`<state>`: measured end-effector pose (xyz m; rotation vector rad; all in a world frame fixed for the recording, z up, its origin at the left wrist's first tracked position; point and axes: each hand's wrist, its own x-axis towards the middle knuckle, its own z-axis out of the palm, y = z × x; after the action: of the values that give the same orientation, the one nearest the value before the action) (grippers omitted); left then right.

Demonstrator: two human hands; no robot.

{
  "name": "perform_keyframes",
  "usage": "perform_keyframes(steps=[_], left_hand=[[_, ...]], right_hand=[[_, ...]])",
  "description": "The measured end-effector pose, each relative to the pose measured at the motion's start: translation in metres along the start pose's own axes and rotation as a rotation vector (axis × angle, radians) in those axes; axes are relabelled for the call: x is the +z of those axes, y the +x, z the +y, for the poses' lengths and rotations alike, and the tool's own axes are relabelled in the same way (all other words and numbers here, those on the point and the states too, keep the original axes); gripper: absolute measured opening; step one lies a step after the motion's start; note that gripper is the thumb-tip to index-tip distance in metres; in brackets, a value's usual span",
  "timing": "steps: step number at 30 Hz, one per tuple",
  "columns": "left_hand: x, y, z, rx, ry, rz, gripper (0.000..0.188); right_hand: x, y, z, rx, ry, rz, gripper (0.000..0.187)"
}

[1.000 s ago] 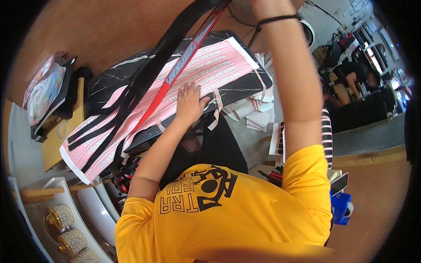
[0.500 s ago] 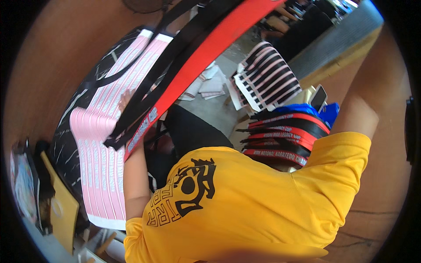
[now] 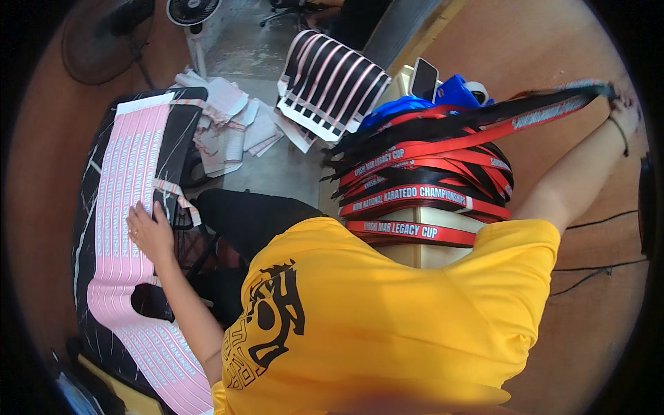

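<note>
My left hand lies with fingers spread on a long pink sheet printed with rows of pale lettering. The sheet runs along a black marble-patterned table, and its near part curls over toward my left forearm. Out at the far right, my right hand is closed around the end of a bundle of red and black printed straps. From that hand the bundle stretches left onto a heap of similar straps. The fingers on the grip are slightly blurred.
Beyond the strap heap are a phone, a blue bundle and a pale box-like support. A black-and-pink striped sheet drapes ahead. Paper scraps litter the floor near a fan.
The red and black straps, which crossed above my left forearm, now stretch over the heap at the right. My left hand now shows flat on the pink sheet. The view has turned.
</note>
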<state>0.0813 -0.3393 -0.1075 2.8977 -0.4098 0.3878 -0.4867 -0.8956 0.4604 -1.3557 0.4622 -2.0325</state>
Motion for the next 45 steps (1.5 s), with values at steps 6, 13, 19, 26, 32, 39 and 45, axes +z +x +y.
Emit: perform_keyframes(steps=[6,13,19,26,32,39,45], left_hand=[[0.011,0.004,-0.008,0.02,0.034,-0.003,0.06],[0.016,0.005,-0.012,0.068,0.031,0.041,0.057],[0.012,0.005,-0.01,0.065,0.032,0.035,0.057],[0.011,0.004,-0.01,0.069,0.027,0.049,0.056],[0.014,0.007,-0.013,0.087,0.008,0.072,0.056],[0.012,0.003,-0.008,0.094,-0.196,0.146,0.053],[-0.059,-0.032,0.023,0.097,-0.559,0.461,0.038]], right_hand=[[-0.176,0.023,0.052,0.009,-0.405,0.433,0.034],[-0.269,-0.072,0.152,-0.25,-1.397,0.046,0.044],[-0.349,-0.153,0.214,0.351,-1.632,-0.103,0.04],[-0.378,-0.198,0.227,1.179,-2.295,-0.572,0.054],[-0.341,-0.159,0.222,1.544,-2.355,-0.583,0.056],[-0.24,-0.045,0.219,0.751,-1.951,-0.454,0.054],[0.069,-0.097,0.252,-0.245,-1.631,-0.835,0.057]])
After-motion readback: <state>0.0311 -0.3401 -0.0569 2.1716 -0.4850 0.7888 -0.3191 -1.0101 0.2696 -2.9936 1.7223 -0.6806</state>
